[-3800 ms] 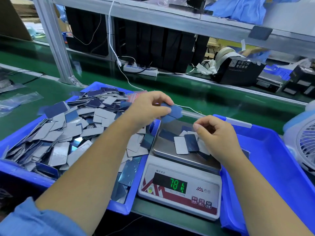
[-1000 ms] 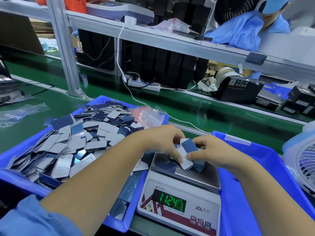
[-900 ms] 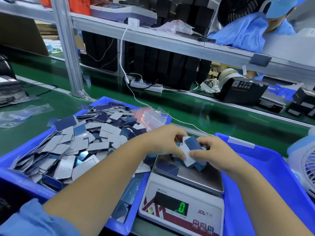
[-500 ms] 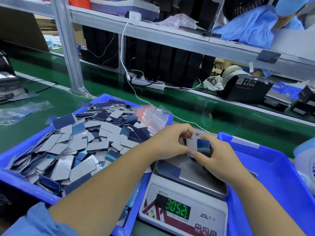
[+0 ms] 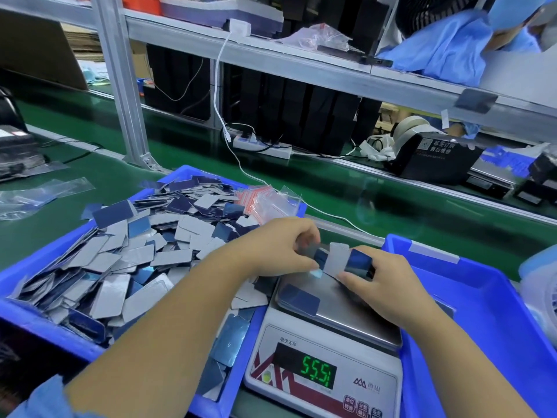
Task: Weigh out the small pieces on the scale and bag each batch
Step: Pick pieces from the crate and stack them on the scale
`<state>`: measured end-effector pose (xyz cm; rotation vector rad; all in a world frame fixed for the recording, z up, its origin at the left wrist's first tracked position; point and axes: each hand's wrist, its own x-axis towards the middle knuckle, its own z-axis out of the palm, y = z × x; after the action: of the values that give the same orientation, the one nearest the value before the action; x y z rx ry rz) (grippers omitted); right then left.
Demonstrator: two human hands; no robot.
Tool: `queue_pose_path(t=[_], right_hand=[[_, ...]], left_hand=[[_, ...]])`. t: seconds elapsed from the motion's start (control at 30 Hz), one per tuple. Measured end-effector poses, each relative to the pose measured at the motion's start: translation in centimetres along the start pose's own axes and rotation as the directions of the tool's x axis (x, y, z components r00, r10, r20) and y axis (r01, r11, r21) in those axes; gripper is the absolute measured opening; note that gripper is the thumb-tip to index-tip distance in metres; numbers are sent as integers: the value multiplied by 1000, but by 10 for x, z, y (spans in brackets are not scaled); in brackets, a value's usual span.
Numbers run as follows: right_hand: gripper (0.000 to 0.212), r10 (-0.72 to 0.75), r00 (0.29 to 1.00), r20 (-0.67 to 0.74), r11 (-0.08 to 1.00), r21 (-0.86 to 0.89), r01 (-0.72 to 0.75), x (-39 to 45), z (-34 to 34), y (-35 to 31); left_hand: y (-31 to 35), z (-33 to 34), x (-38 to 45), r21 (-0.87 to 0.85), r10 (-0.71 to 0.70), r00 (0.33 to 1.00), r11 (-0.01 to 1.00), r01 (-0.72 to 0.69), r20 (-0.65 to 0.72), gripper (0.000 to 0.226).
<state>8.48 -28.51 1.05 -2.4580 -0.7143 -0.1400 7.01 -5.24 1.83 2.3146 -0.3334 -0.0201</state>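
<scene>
Green worktop [image 5: 331, 188] carries a scale [image 5: 325, 357] between blue bins [image 5: 45, 324]; left hand [image 5: 280, 245] and right hand [image 5: 388, 282] together pinch a stack of pieces [image 5: 339, 257] above its pan.

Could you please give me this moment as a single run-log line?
step: gathering batch off scale | left hand: pinching pieces | right hand: gripping the pieces | one piece on pan | bags: untouched

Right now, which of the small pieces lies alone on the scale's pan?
The dark blue piece at the pan's near-left corner, flat on the steel pan. The others are gripped by both hands or heaped in the left bin.
</scene>
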Motion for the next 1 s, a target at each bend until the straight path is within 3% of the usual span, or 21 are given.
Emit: queue_pose_path(t=[0.07, 0.2, 0.37, 0.47, 0.6, 0.7, 0.9, 1.0], right_hand=[[17, 3, 1000, -13, 1000, 12, -3, 0, 2, 0], [34, -16, 999, -28, 1000, 16, 17, 1, 3, 0], [33, -1, 1000, -18, 1000, 27, 1, 2, 2, -1], [24, 12, 1000, -11, 999, 52, -11, 1, 3, 0], [22, 28, 999, 39, 997, 71, -31, 0, 2, -2], [27, 24, 998, 60, 995, 90, -29, -1, 1, -4], [13, 47, 993, 108, 995, 80, -55, -3, -6, 1], [18, 37, 993, 116, 995, 92, -47, -3, -9, -1]], left_hand=[[-1, -15, -7, 96, -72, 991, 994, 61, 112, 30], [4, -24, -16, 154, -169, 910, 981, 119, 379, 37], [10, -16, -15, 172, -121, 907, 984, 54, 403, 30], [5, -18, -13, 96, -73, 929, 995, 40, 363, 25], [4, -11, -5, -23, -18, 993, 1000, 21, 121, 17], [5, 3, 1, -83, 2, 1000, 997, -2, -1, 21], [5, 16, 5, -128, -32, 997, 991, 23, -67, 34], [7, 20, 5, -100, -22, 999, 995, 18, -45, 39]])
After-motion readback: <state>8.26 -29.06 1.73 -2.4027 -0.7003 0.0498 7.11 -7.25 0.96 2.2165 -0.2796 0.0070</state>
